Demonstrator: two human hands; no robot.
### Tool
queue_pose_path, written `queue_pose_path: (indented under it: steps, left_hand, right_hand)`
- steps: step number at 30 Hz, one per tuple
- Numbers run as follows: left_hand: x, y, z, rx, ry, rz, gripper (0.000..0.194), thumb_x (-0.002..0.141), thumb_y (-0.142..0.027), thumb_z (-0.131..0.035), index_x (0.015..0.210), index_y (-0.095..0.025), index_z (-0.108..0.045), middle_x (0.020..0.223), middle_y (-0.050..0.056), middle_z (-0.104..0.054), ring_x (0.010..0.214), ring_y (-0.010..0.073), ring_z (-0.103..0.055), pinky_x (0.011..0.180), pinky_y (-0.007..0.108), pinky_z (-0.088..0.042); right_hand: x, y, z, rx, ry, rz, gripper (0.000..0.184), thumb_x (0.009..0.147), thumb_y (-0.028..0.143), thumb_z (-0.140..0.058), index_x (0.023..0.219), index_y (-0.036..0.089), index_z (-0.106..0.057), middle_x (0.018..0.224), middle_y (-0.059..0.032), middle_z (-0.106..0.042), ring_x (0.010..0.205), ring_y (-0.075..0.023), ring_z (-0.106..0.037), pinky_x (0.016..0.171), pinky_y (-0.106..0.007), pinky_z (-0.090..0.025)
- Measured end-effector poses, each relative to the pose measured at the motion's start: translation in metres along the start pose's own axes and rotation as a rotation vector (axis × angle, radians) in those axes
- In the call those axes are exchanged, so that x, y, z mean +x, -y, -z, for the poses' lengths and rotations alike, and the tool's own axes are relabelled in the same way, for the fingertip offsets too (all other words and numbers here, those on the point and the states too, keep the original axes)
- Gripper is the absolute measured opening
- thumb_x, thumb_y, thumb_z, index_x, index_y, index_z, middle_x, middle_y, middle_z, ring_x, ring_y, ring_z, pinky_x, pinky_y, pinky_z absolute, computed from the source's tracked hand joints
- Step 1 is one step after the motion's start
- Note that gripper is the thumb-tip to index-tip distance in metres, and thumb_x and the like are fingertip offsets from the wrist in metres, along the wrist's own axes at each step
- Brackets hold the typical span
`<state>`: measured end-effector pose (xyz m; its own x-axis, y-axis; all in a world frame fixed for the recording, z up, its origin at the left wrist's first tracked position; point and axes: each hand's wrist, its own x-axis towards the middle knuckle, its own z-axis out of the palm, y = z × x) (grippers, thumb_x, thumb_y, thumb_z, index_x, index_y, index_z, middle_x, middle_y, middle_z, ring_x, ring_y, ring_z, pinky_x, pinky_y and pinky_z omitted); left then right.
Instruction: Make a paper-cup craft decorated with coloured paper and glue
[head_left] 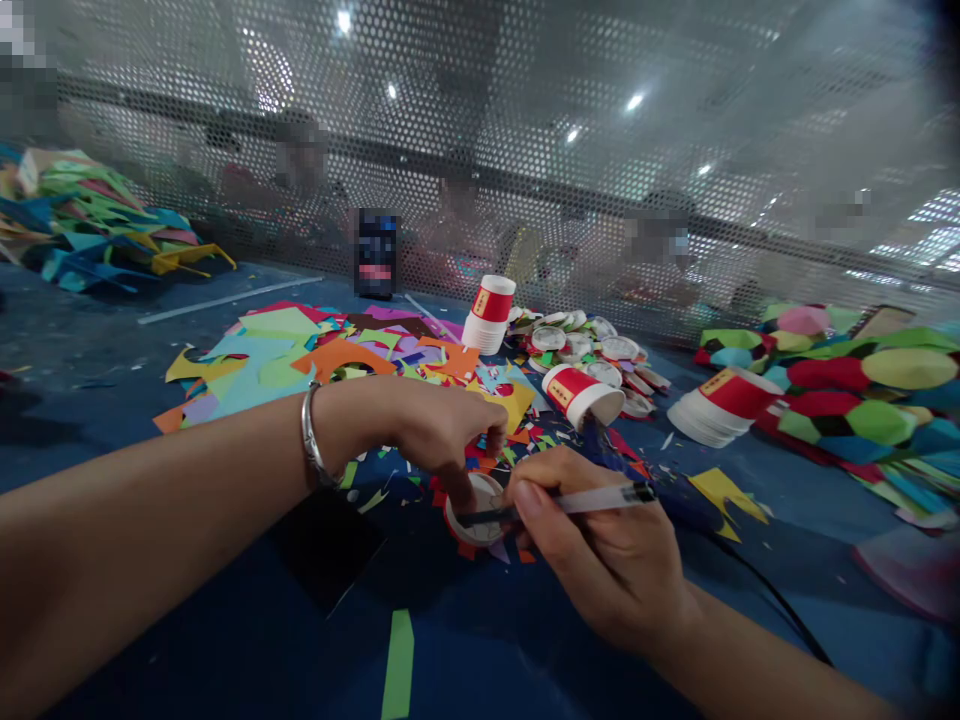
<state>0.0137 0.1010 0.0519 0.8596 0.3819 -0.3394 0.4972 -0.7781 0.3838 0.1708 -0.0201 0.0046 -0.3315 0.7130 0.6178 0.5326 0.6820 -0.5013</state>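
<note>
My right hand [600, 550] grips a pen [592, 498] with a clear barrel and a dark end. Its tip is over a round white paper piece [486, 492] that has a rim and looks like a cup bottom. Lines show on its surface, and red and orange scraps lie around its edge. Reaching in from the left, my left hand [442, 425] presses a finger down on this piece, its other fingers curled. A silver bangle [311, 435] circles the left wrist. Behind my hands spreads a heap of coloured paper scraps [277, 345].
Red-and-white paper cups [581, 395] lie or stand beyond my hands, beside a pile of round pieces [577, 345]. A phone [376, 255] leans at the back. Dark paper [330, 545] and a green strip [399, 660] lie in front. Cut paper is heaped left [90, 225] and right [847, 400].
</note>
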Motion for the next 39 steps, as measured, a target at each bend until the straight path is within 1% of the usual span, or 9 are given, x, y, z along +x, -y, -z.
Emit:
queue_pose_path:
  steps: [3,9,14,20,23,30,35,39]
  left_hand:
    - [0.0008,0.0019,-0.0013,0.004,0.001,0.007,0.056,0.064,-0.038,-0.076,0.113,-0.019,-0.054,0.116,0.009,-0.058,0.096,0.0238,-0.053,0.075,0.032,-0.043]
    - [0.0018,0.0073,-0.0043,-0.054,-0.008,-0.019,0.054,0.067,-0.042,-0.074,0.112,-0.020,-0.053,0.113,0.008,-0.058,0.092,0.0230,-0.055,0.071,0.032,-0.044]
    - [0.0017,0.0090,-0.0041,-0.082,-0.003,-0.029,0.053,0.065,-0.038,-0.074,0.111,-0.021,-0.054,0.113,0.007,-0.058,0.091,0.0222,-0.055,0.071,0.031,-0.045]
    - [0.0008,0.0075,-0.0038,-0.069,-0.005,-0.019,0.051,0.065,-0.035,-0.073,0.110,-0.020,-0.055,0.112,0.008,-0.058,0.093,0.0227,-0.054,0.075,0.033,-0.045]
    - [0.0016,0.0080,-0.0049,-0.064,-0.023,-0.042,0.052,0.065,-0.036,-0.073,0.111,-0.020,-0.055,0.113,0.008,-0.058,0.094,0.0231,-0.054,0.075,0.033,-0.044]
    - [0.0021,0.0098,-0.0076,-0.046,-0.042,-0.028,0.054,0.062,-0.035,-0.077,0.110,-0.022,-0.056,0.111,0.007,-0.059,0.093,0.0227,-0.055,0.074,0.033,-0.045]
    - [0.0017,0.0094,-0.0076,-0.062,-0.025,-0.011,0.056,0.062,-0.037,-0.076,0.112,-0.022,-0.055,0.108,0.006,-0.060,0.090,0.0222,-0.055,0.075,0.034,-0.046]
    - [0.0005,0.0074,-0.0056,-0.057,-0.018,-0.013,0.056,0.063,-0.037,-0.076,0.113,-0.022,-0.055,0.111,0.007,-0.059,0.091,0.0228,-0.055,0.074,0.034,-0.045]
  right_hand:
    - [-0.0011,-0.0001,0.0008,-0.015,-0.009,0.002,0.016,0.094,0.014,-0.049,0.084,0.016,-0.062,0.064,0.0000,-0.061,0.053,-0.0112,-0.056,0.051,-0.027,-0.044]
    - [-0.0037,-0.0005,0.0076,-0.033,-0.016,0.009,0.016,0.093,0.014,-0.049,0.084,0.016,-0.062,0.065,0.0001,-0.061,0.052,-0.0109,-0.055,0.051,-0.027,-0.043]
    - [-0.0035,-0.0012,0.0089,-0.028,-0.013,-0.013,0.015,0.093,0.014,-0.050,0.085,0.017,-0.062,0.064,0.0007,-0.061,0.052,-0.0111,-0.055,0.051,-0.027,-0.043]
    - [0.0010,-0.0026,0.0072,0.049,0.029,0.046,0.014,0.089,0.010,-0.050,0.085,0.017,-0.061,0.062,0.0021,-0.060,0.051,-0.0097,-0.055,0.049,-0.025,-0.042]
    - [0.0030,-0.0025,0.0065,0.033,0.033,0.063,0.014,0.088,0.009,-0.050,0.085,0.018,-0.061,0.062,0.0027,-0.061,0.050,-0.0090,-0.054,0.048,-0.023,-0.041]
    - [0.0037,-0.0019,0.0042,0.011,0.038,0.101,0.016,0.089,0.009,-0.048,0.086,0.019,-0.060,0.065,0.0014,-0.062,0.052,-0.0099,-0.055,0.048,-0.024,-0.042]
    - [0.0047,-0.0034,0.0034,0.006,0.063,0.118,0.016,0.091,0.009,-0.048,0.086,0.019,-0.060,0.067,0.0000,-0.063,0.053,-0.0105,-0.054,0.050,-0.025,-0.042]
    - [0.0045,-0.0030,0.0043,-0.007,0.087,0.123,0.018,0.092,0.008,-0.046,0.086,0.019,-0.059,0.067,-0.0003,-0.062,0.054,-0.0111,-0.054,0.050,-0.026,-0.042]
